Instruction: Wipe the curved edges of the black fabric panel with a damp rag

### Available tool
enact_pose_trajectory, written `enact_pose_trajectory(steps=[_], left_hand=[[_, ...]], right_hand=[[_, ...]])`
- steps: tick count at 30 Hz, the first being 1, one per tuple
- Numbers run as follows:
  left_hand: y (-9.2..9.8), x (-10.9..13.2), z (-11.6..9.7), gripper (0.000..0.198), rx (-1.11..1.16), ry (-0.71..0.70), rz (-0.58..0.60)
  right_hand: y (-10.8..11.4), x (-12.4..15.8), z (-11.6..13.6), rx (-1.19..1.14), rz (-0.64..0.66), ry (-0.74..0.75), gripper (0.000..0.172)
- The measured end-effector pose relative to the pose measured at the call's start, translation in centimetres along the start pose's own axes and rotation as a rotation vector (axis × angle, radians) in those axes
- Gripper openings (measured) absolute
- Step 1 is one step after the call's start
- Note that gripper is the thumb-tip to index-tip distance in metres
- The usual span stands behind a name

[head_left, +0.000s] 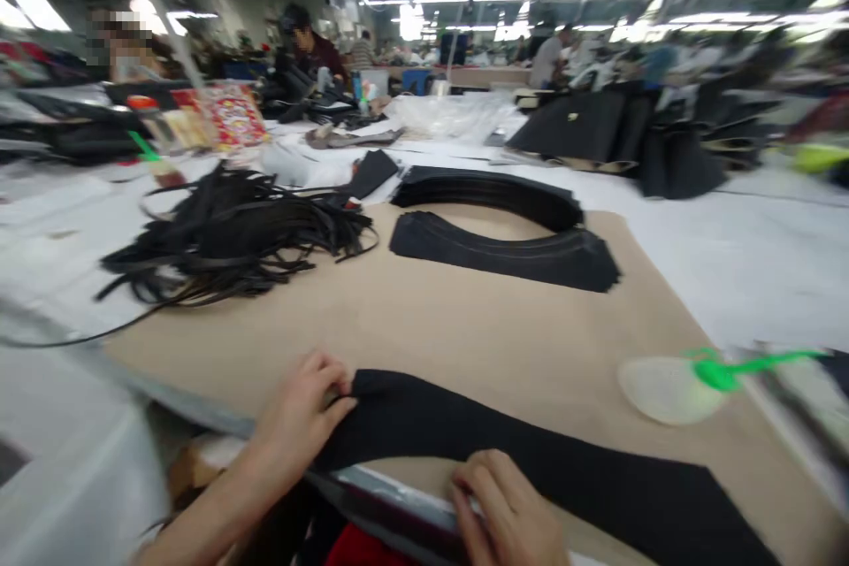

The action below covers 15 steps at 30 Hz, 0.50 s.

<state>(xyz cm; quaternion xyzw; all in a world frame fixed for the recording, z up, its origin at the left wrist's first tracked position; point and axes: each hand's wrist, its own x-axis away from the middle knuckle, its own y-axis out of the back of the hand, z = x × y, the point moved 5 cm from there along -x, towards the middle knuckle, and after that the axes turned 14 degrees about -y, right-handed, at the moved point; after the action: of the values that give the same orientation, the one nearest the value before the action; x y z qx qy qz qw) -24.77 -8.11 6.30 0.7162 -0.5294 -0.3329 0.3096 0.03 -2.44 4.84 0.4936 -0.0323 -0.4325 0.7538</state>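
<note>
A long, curved black fabric piece (424, 420) lies along the near edge of the table, its right end running out toward the bottom right. My left hand (309, 407) pinches its left end between thumb and fingers, where the cloth is slightly raised. At the lower edge of the same piece, my right hand (508, 508) rests with fingers curled and close together. Whatever is between those fingers, if anything, is hidden. Farther back are two stacks of curved black pieces, a near stack (497, 255) and a far stack (484, 190).
Brown paper (371, 309) covers the work surface. A heap of black strips (232, 234) lies at left. On the right lies a translucent bottle (669, 389) with a green spout. Dark panels (597, 128) are piled at the back right. People work in the background.
</note>
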Motion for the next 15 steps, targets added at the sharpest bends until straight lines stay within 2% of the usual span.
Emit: enact_pose_trajectory(steps=[4,6,7,9,12,13,15], left_hand=[[-1.2,0.3,3.5,0.021,-0.087,-0.050,0.023],[-1.0,0.6,4.1,0.030,-0.129,-0.094,-0.087],[-1.0,0.7,3.6,0.035,-0.172,-0.151,-0.127],[-1.2,1.1,0.8,0.042,-0.287,-0.369,-0.153],[-2.6,1.8,-5.6,0.046,-0.464,-0.817,-0.099],[-3.1,2.0,-7.3,0.044,-0.504,-0.909,-0.095],[-4.2,2.1,-9.6,0.038,-0.575,-1.002,-0.056]], right_hand=[[0.8,-0.2,0.5,0.021,-0.131,0.017,0.020],[1.7,0.1,0.1,0.050,-0.179,-0.006,0.019],[2.2,0.5,-0.3,0.071,-0.183,-0.026,0.018],[3.8,1.5,-1.3,0.135,-0.163,-0.084,0.020],[6.9,3.5,-3.4,0.297,-0.112,-0.151,0.031],[8.0,4.2,-4.1,0.365,-0.110,-0.153,0.031],[9.9,5.3,-5.7,0.500,-0.119,-0.155,0.031]])
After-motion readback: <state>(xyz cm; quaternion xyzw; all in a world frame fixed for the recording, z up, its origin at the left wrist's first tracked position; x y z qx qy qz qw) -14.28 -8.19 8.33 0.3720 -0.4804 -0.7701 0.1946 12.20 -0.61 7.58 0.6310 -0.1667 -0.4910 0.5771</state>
